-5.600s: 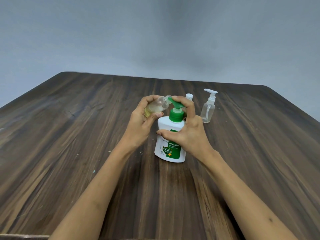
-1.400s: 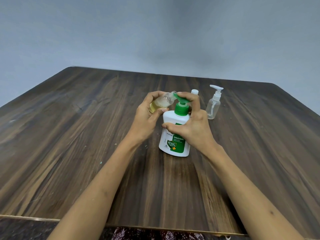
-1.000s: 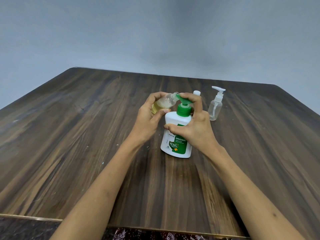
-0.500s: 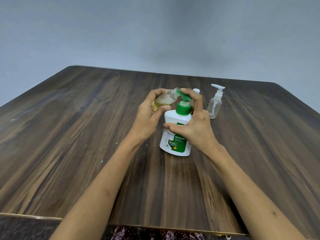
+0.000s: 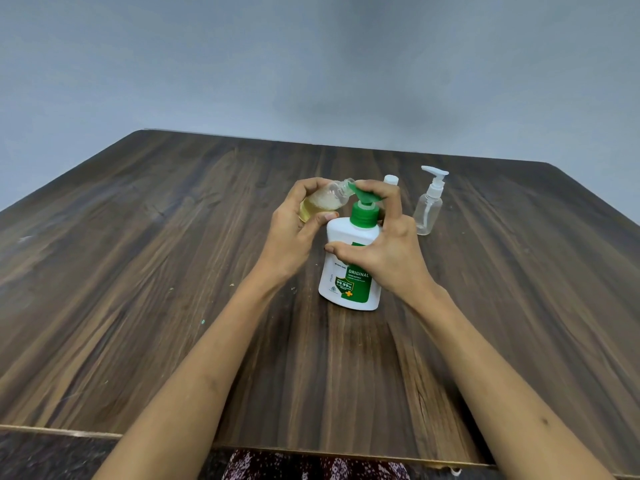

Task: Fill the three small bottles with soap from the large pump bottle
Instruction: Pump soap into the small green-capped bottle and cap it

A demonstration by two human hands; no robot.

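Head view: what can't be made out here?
- Third small bottle: only its white top shows; the right hand hides the rest.
- Held bottle mouth: covered by the green pump spout and fingers, so soap flow is not visible.
- Pump bottle small print: too small to read.
- Clear bottle: contents uncertain.
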